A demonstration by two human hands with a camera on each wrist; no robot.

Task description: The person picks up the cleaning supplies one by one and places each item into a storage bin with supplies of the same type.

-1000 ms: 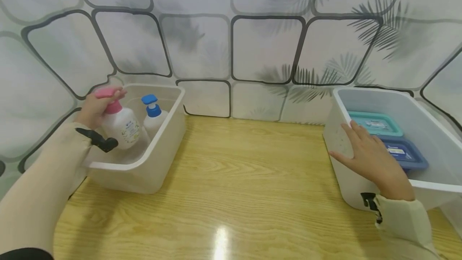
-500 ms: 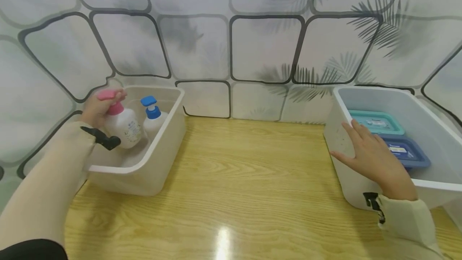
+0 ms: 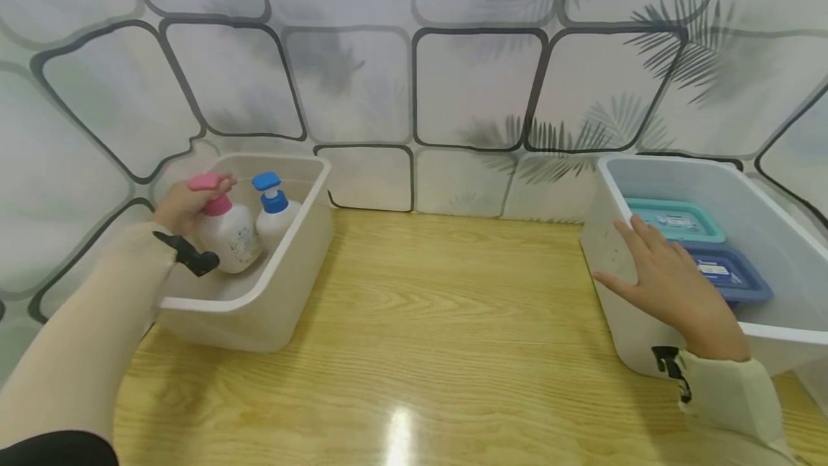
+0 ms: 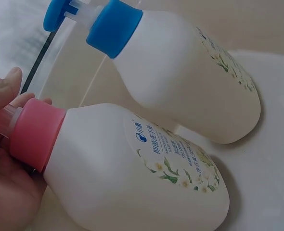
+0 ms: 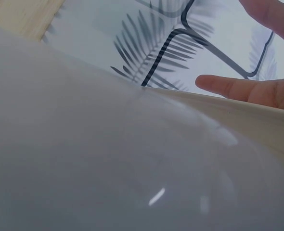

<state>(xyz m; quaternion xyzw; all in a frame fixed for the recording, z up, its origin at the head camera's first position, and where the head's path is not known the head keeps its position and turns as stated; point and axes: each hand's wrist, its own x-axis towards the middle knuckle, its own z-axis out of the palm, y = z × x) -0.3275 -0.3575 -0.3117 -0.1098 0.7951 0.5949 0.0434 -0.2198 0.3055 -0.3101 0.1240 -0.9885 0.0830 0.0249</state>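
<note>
My left hand (image 3: 177, 208) holds a white hand soap bottle (image 3: 231, 241) by its pink pump neck. In the left wrist view the thumb and fingers curl round the pump, above the pink collar (image 4: 38, 134). This bottle stands inside the left white bin (image 3: 284, 308), beside a second white bottle (image 3: 274, 225) with a blue pump. Over at the right bin (image 3: 621, 329), my right hand (image 3: 673, 290) rests at the near left rim with its fingers extended and holds nothing. The right wrist view shows two of its fingers (image 5: 238, 89) above the bin's pale wall.
Inside the right bin lie a teal-lidded container (image 3: 679, 221) and a dark blue-lidded one (image 3: 727, 275). A wood-grain table (image 3: 440, 329) spans the space between the bins. Behind everything rises a patterned wall (image 3: 479, 85).
The left hand has moved slightly right and down with the pink-pump bottle, bringing it closer to the blue-pump bottle. My right hand has stayed where it was.
</note>
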